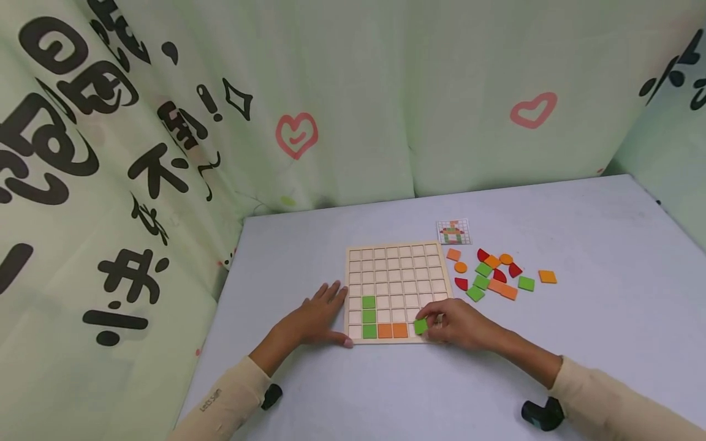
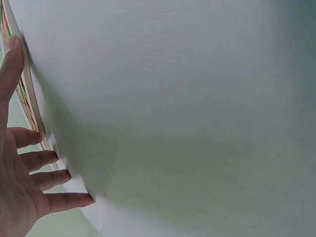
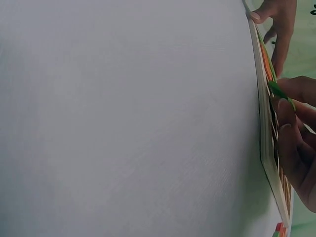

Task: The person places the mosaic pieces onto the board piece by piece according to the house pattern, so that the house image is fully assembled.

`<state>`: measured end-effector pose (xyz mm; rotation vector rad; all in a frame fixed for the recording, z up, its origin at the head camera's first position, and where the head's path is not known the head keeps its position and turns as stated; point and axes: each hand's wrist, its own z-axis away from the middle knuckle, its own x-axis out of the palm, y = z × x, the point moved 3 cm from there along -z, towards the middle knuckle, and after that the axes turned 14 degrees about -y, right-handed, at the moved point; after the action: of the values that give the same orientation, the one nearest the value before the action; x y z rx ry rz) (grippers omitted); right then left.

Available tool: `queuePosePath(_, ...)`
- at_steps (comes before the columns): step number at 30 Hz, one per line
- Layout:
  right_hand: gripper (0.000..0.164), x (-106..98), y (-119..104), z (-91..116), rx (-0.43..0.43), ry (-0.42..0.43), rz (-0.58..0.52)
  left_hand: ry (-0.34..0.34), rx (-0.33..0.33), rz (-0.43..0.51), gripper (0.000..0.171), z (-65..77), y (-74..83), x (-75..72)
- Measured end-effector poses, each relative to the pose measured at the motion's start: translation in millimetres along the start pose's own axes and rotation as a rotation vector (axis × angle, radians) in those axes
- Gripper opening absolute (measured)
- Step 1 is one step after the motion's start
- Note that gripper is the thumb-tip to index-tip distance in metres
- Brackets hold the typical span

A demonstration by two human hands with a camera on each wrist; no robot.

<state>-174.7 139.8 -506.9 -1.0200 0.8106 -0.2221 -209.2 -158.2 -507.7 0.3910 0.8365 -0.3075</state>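
A wooden grid board [image 1: 399,246] lies on the table. In its left part, green square tiles [image 1: 369,316] form a column, with two orange square tiles [image 1: 392,331] beside the lowest one. My right hand [image 1: 460,324] pinches another green square tile [image 1: 421,326] over the bottom row, right of the orange pair. The right wrist view shows that green tile [image 3: 278,90] tilted between thumb and fingers. With fingers spread, my left hand [image 1: 322,318] rests at the board's left edge; its thumb touches the lower left corner. In the left wrist view the left hand [image 2: 22,182] has straight fingers.
Right of the board lie loose pieces: green squares [image 1: 526,283], orange squares [image 1: 547,277], orange circles [image 1: 460,267] and red quarter-circles [image 1: 515,270]. A small pattern card [image 1: 454,232] sits behind them. A printed curtain [image 1: 353,153] hangs behind the white table [image 1: 309,239].
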Motion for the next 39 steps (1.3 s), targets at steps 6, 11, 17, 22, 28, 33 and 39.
queuePosePath(6,0.027,5,-3,-4,-0.006,0.038,0.104,-0.002,-0.008,-0.006,0.117,1.4,0.5,0.4)
queuePosePath(11,0.027,6,-7,-6,-0.004,0.062,0.168,0.000,-0.015,-0.023,0.117,-0.4,-1.1,0.5)
queuePosePath(17,0.026,10,-8,-8,0.009,0.069,0.176,0.002,-0.008,-0.001,0.117,-1.5,-1.7,2.4)
queuePosePath(22,0.023,12,-8,-8,0.043,0.069,0.169,-0.014,-0.005,0.002,0.117,-0.9,-0.7,4.7)
queuePosePath(28,0.022,10,-9,-7,0.057,0.086,0.186,0.003,-0.009,-0.031,0.117,-0.5,-0.1,2.9)
queuePosePath(33,0.024,9,-9,-7,0.067,0.096,0.200,0.005,-0.005,-0.027,0.116,0.4,1.3,-0.3)
queuePosePath(39,0.024,9,-9,-6,0.072,0.093,0.192,0.006,-0.007,-0.030,0.116,0.5,2.0,-1.1)
